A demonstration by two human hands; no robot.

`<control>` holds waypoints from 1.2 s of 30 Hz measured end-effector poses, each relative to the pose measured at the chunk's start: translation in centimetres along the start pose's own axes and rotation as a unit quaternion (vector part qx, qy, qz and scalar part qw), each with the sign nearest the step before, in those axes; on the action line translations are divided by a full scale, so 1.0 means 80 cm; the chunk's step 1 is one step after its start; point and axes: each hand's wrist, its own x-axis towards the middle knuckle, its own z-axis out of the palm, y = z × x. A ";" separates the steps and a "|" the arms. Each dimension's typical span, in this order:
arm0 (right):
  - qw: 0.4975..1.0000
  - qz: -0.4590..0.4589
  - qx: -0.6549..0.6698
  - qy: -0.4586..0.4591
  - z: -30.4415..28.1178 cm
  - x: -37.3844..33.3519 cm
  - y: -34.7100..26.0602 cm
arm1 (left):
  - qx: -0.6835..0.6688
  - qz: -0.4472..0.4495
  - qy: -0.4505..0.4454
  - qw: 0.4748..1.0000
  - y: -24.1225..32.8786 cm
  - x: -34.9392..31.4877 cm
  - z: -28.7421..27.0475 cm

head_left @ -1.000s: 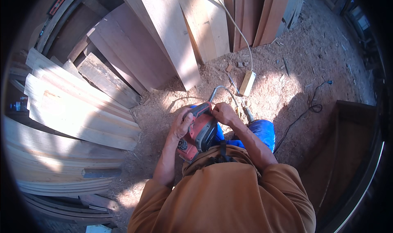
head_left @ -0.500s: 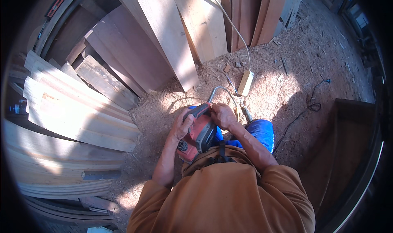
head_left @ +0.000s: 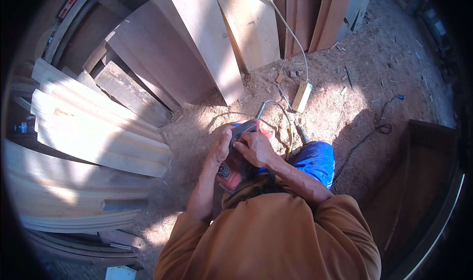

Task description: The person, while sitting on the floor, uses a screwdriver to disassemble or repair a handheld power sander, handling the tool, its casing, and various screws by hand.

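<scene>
A red and black electric planer (head_left: pixel 229 177), with a round dial near its lower end, is held over my lap against my waist. Wrapped around the left side of its dark handle is my left hand (head_left: pixel 220 148), closed, thumb on top. My right hand (head_left: pixel 256 149) is closed over the tool's right side, its fingers bent in against the handle. Part of the planer is hidden behind this hand. From the handle's far end a grey cord (head_left: pixel 268 102) loops down to the right, beside my blue-clad knee (head_left: pixel 318 163).
Wide planks (head_left: pixel 160 53) lean across the far side. Pale boards (head_left: pixel 93 127) are stacked at left. A wooden block (head_left: pixel 301 97) with a white cable lies on the shavings-covered floor. At right are a black cord (head_left: pixel 383 128) and a dark wooden box (head_left: pixel 428 130).
My right hand has shifted from the handle's cord end toward me and left, onto the planer's middle. The planer has turned slightly. The surroundings have shifted a little right in view.
</scene>
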 end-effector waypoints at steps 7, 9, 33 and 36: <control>0.999 -0.027 -0.006 0.030 0.011 -0.007 -0.008 | 0.031 0.000 0.006 1.000 -0.002 -0.002 -0.002; 0.999 -0.035 0.000 0.024 0.014 -0.009 -0.007 | 0.040 -0.003 0.003 0.999 -0.005 -0.001 -0.003; 0.997 -0.041 0.022 0.061 0.023 -0.015 0.000 | 0.029 0.015 0.014 0.999 0.001 0.000 0.002; 0.991 -0.074 0.080 0.075 0.028 -0.012 0.001 | 0.037 0.000 0.027 0.999 -0.021 -0.001 -0.005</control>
